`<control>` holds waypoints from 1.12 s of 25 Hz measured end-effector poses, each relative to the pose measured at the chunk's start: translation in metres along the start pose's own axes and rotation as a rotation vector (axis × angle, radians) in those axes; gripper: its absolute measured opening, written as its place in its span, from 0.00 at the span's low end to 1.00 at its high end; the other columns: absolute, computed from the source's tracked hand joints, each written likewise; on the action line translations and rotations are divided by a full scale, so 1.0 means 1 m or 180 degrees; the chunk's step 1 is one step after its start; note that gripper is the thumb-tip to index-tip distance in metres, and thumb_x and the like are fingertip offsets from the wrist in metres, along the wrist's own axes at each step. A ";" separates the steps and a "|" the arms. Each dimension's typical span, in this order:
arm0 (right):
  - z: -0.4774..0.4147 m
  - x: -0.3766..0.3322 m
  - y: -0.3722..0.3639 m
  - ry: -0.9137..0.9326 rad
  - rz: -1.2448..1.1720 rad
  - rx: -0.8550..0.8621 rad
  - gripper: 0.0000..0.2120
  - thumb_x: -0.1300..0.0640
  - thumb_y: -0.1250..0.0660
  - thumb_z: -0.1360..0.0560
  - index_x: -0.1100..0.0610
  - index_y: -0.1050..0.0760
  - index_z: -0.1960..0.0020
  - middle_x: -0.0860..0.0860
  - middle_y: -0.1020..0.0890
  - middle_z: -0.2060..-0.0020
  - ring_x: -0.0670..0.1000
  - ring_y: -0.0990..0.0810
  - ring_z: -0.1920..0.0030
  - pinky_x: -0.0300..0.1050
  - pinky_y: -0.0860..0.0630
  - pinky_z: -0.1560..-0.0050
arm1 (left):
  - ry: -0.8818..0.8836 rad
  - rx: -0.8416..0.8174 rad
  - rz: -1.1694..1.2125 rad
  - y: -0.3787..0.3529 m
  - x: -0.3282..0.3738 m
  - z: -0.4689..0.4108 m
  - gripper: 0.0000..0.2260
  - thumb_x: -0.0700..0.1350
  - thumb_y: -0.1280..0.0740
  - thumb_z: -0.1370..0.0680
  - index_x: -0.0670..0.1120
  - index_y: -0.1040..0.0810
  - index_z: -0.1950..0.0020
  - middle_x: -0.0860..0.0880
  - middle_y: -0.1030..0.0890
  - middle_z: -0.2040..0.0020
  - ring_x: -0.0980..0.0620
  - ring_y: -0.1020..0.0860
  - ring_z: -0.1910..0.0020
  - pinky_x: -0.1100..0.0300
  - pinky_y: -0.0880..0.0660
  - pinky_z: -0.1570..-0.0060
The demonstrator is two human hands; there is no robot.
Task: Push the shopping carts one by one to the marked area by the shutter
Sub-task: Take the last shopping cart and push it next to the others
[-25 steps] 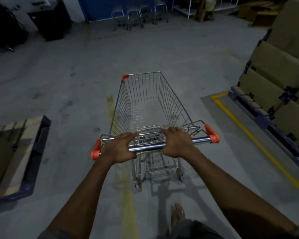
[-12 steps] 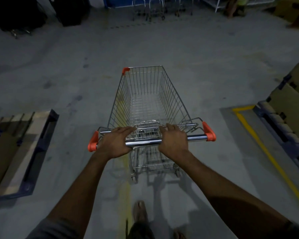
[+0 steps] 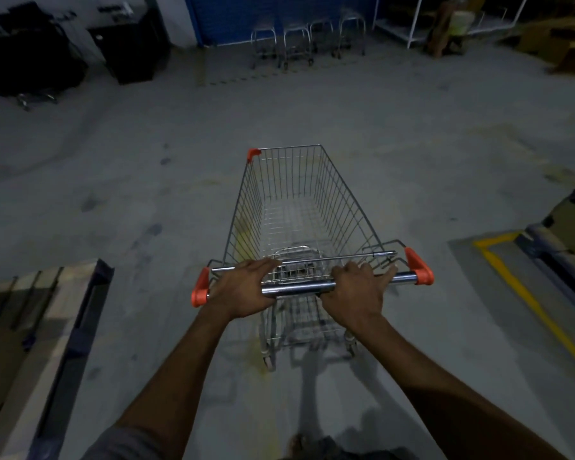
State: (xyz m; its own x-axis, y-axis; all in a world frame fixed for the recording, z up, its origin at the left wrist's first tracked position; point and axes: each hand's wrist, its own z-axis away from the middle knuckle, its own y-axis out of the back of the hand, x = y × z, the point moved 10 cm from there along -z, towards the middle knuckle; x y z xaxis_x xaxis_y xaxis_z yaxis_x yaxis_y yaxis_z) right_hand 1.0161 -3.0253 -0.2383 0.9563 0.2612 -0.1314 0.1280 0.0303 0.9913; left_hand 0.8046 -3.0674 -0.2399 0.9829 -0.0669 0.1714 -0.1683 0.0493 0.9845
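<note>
Chrome handle bar (image 3: 299, 288) of the empty shopping cart (image 3: 296, 200) just ahead, clasped by left grip (image 3: 243, 290) and right grip (image 3: 352, 292); even pressure should steer it straight to the parked carts (image 3: 307, 38) by the blue shutter (image 3: 279, 14) far beyond.

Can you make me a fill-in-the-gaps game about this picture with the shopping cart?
1. The left hand and the right hand both grip the shopping cart by its metal ____.
2. The cart's basket is ____.
3. The plastic caps nearest the hands are coloured ____.
4. Far ahead, behind the parked carts, the shutter is coloured ____.
Missing words: handle, empty, orange, blue.
</note>
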 end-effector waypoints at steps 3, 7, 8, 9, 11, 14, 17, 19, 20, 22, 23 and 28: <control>-0.047 -0.020 -0.005 -0.0103 -0.0127 -0.0166 0.27 0.31 0.33 0.30 0.46 0.21 0.38 0.49 0.20 0.41 0.58 0.27 0.33 0.82 0.62 0.32 | -0.0008 -0.0023 0.0041 0.006 -0.035 -0.042 0.37 0.58 0.28 0.30 0.57 0.35 0.22 0.54 0.29 0.24 0.48 0.28 0.29 0.53 0.30 0.33; -0.112 -0.037 -0.007 -0.0183 -0.0137 -0.0144 0.26 0.34 0.32 0.27 0.47 0.26 0.34 0.50 0.22 0.40 0.57 0.29 0.33 0.83 0.57 0.32 | -0.0044 -0.0064 0.0042 0.009 -0.080 -0.107 0.38 0.59 0.29 0.31 0.57 0.35 0.22 0.53 0.29 0.25 0.47 0.28 0.29 0.51 0.28 0.32; -0.131 -0.042 -0.008 -0.0152 -0.0133 -0.0191 0.27 0.34 0.33 0.26 0.48 0.27 0.33 0.50 0.22 0.39 0.57 0.29 0.33 0.83 0.57 0.31 | -0.0060 -0.0052 0.0031 0.011 -0.090 -0.124 0.38 0.60 0.30 0.32 0.56 0.35 0.22 0.52 0.28 0.25 0.47 0.27 0.30 0.51 0.28 0.32; -0.151 -0.046 -0.009 -0.0083 -0.0093 -0.0245 0.29 0.33 0.35 0.25 0.48 0.28 0.31 0.51 0.23 0.37 0.57 0.30 0.31 0.83 0.57 0.31 | -0.0086 -0.0039 0.0025 0.014 -0.099 -0.140 0.39 0.60 0.31 0.32 0.56 0.34 0.22 0.52 0.28 0.25 0.46 0.27 0.30 0.52 0.29 0.32; -0.196 -0.052 -0.013 0.0144 0.0046 -0.0314 0.34 0.28 0.40 0.24 0.49 0.31 0.27 0.52 0.24 0.33 0.58 0.32 0.28 0.79 0.55 0.28 | -0.0149 0.0026 -0.0020 0.019 -0.117 -0.175 0.38 0.61 0.32 0.32 0.54 0.33 0.22 0.51 0.27 0.26 0.46 0.26 0.31 0.52 0.29 0.32; -0.266 -0.058 -0.020 0.0459 0.0150 -0.0255 0.40 0.22 0.50 0.26 0.49 0.32 0.26 0.53 0.23 0.33 0.59 0.30 0.29 0.75 0.49 0.27 | -0.0224 0.0172 -0.0106 0.030 -0.145 -0.232 0.37 0.63 0.37 0.32 0.53 0.31 0.23 0.51 0.26 0.27 0.46 0.26 0.32 0.51 0.28 0.33; -0.334 -0.064 -0.024 0.0549 0.0154 -0.0253 0.46 0.21 0.61 0.28 0.50 0.29 0.28 0.54 0.21 0.35 0.60 0.28 0.32 0.76 0.45 0.29 | 0.0049 0.0314 -0.0404 0.040 -0.176 -0.288 0.35 0.63 0.37 0.32 0.54 0.30 0.26 0.49 0.27 0.29 0.46 0.27 0.33 0.43 0.26 0.38; -0.377 -0.071 -0.025 0.0571 0.0111 -0.0200 0.48 0.21 0.63 0.29 0.50 0.27 0.29 0.55 0.19 0.37 0.61 0.26 0.33 0.77 0.45 0.30 | 0.0549 0.0577 -0.0610 0.047 -0.193 -0.317 0.32 0.56 0.27 0.33 0.53 0.27 0.30 0.48 0.26 0.36 0.44 0.26 0.38 0.43 0.28 0.42; -0.399 -0.075 -0.025 0.0559 0.0098 -0.0205 0.48 0.20 0.63 0.29 0.51 0.26 0.30 0.56 0.19 0.38 0.62 0.26 0.33 0.77 0.47 0.30 | 0.0753 0.0648 -0.0629 0.048 -0.199 -0.332 0.32 0.53 0.23 0.35 0.52 0.27 0.33 0.48 0.26 0.39 0.44 0.25 0.41 0.44 0.28 0.44; -0.440 -0.078 -0.025 0.0452 0.0090 -0.0188 0.50 0.18 0.62 0.30 0.51 0.25 0.30 0.57 0.19 0.38 0.63 0.26 0.33 0.78 0.50 0.30 | 0.0847 0.0749 -0.0546 0.046 -0.204 -0.361 0.31 0.55 0.21 0.36 0.53 0.26 0.35 0.49 0.26 0.42 0.45 0.25 0.44 0.45 0.29 0.46; -0.461 -0.077 -0.024 0.0392 0.0140 -0.0190 0.52 0.16 0.62 0.31 0.51 0.24 0.31 0.57 0.18 0.38 0.64 0.26 0.33 0.78 0.51 0.30 | 0.0743 0.0824 -0.0525 0.047 -0.206 -0.377 0.30 0.59 0.22 0.35 0.54 0.26 0.37 0.50 0.26 0.43 0.45 0.25 0.45 0.46 0.29 0.46; -0.571 -0.089 -0.014 0.0628 0.0536 -0.0374 0.54 0.12 0.61 0.37 0.51 0.19 0.44 0.57 0.15 0.49 0.59 0.19 0.45 0.66 0.33 0.34 | 0.0001 0.0828 -0.0667 0.056 -0.235 -0.467 0.30 0.77 0.39 0.29 0.56 0.24 0.40 0.55 0.23 0.42 0.50 0.25 0.45 0.51 0.31 0.48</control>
State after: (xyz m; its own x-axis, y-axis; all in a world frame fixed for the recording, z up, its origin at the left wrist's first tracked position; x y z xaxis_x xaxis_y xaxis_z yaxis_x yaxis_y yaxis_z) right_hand 0.7790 -2.4981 -0.2382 0.8904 0.4544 0.0270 -0.0706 0.0792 0.9944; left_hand 0.5985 -2.5838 -0.2428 0.9982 -0.0483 -0.0357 0.0241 -0.2217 0.9748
